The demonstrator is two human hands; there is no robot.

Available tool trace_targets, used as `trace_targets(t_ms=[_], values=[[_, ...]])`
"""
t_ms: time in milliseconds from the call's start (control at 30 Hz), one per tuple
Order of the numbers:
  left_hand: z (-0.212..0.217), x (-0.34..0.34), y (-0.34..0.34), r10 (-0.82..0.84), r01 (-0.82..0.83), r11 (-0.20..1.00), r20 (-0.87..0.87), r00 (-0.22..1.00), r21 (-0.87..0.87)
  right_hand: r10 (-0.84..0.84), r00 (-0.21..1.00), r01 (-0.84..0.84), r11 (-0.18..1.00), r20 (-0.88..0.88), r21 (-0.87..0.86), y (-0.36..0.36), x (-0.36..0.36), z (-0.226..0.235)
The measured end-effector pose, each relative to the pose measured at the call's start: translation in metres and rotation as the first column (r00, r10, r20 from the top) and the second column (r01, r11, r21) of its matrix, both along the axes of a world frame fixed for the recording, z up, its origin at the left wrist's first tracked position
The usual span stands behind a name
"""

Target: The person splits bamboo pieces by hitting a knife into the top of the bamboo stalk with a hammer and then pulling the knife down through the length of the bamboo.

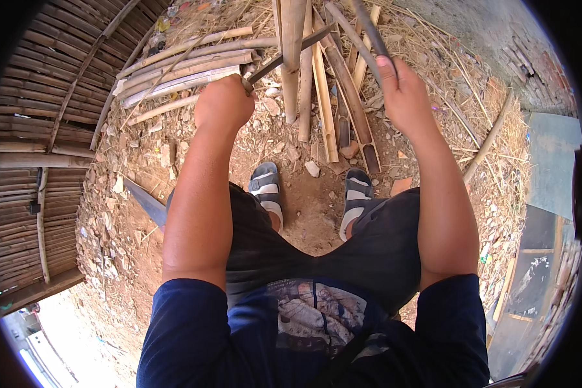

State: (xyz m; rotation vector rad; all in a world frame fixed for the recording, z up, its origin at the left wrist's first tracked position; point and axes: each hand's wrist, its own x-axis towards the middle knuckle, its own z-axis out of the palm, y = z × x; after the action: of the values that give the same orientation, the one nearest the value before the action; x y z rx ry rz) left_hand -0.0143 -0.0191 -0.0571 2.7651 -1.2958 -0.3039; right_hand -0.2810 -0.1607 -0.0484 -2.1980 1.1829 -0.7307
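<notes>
One machete (pixel 265 68) is gripped at its handle by the left hand (pixel 223 107), the fingers curled closed. Its blade is set across one bamboo pole (pixel 291 87), which is held roughly upright ahead of two strapped sandals (pixel 266 185); whether its lower end is grounded cannot be told. One dark stick (pixel 372 31) is clasped by the right hand (pixel 404 94), fingers wrapped round it. At least five bamboo lengths (pixel 194 65) are laid to the left, and at least two split bamboo pieces (pixel 325 107) to the right.
</notes>
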Motion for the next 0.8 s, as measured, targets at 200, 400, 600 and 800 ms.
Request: trace_targets(t_ms=[200, 400, 600, 800], values=[[-0.002, 0.008, 0.003, 0.055, -0.055, 0.998, 0.029, 0.998, -0.017, -0.017, 0.995, 0.028, 0.993, -0.094, 0.116, 0.001, 0.008, 0.008], [-0.003, 0.012, 0.006, 0.071, -0.071, 0.997, 0.007, 0.997, -0.013, 0.013, 0.955, 0.007, 0.998, 0.296, -0.067, 0.006, 0.007, 0.019], [-0.004, 0.007, 0.001, 0.033, -0.032, 0.999, 0.028, 0.999, -0.029, -0.013, 0.964, 0.057, 0.985, 0.264, -0.160, 0.001, 0.012, 0.005], [-0.006, 0.008, 0.004, 0.021, -0.019, 0.999, 0.049, 0.999, -0.042, 0.016, 0.939, 0.028, 0.992, 0.343, -0.122, 0.006, 0.016, 0.014]])
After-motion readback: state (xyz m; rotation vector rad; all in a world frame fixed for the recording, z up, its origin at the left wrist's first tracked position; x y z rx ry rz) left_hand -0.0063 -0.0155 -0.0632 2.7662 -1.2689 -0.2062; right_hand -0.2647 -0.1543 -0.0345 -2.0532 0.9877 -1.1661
